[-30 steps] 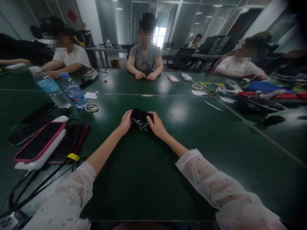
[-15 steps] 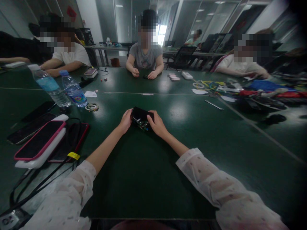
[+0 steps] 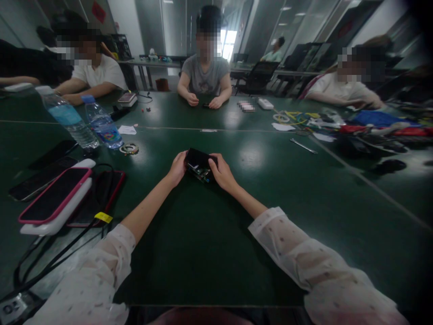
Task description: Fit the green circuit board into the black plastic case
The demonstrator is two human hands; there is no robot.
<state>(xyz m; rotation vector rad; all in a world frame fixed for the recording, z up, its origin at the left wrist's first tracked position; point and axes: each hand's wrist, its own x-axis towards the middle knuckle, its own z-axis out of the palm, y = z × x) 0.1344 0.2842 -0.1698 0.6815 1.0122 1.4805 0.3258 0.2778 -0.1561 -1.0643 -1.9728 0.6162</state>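
Observation:
Between my two hands is a small black screen with a circuit board (image 3: 200,159), its green board and connectors showing along the near edge. My left hand (image 3: 177,169) grips its left side, fingers mostly hidden behind it. On the right side my right hand (image 3: 222,172) is closed on it, thumb resting on the front. The device is tilted toward me, over the green table (image 3: 203,253); whether it touches the tabletop I cannot tell.
Left lie a pink-cased phone (image 3: 56,194) on a white block, other phones, black cables (image 3: 50,271), two water bottles (image 3: 103,124) and a coiled ring (image 3: 129,149). Right are a wrench (image 3: 303,146) and a heap of cables (image 3: 375,126). Several people sit around the table.
The camera view has shifted slightly. Both hands keep their hold on the screen with the circuit board, and its pose looks nearly the same.

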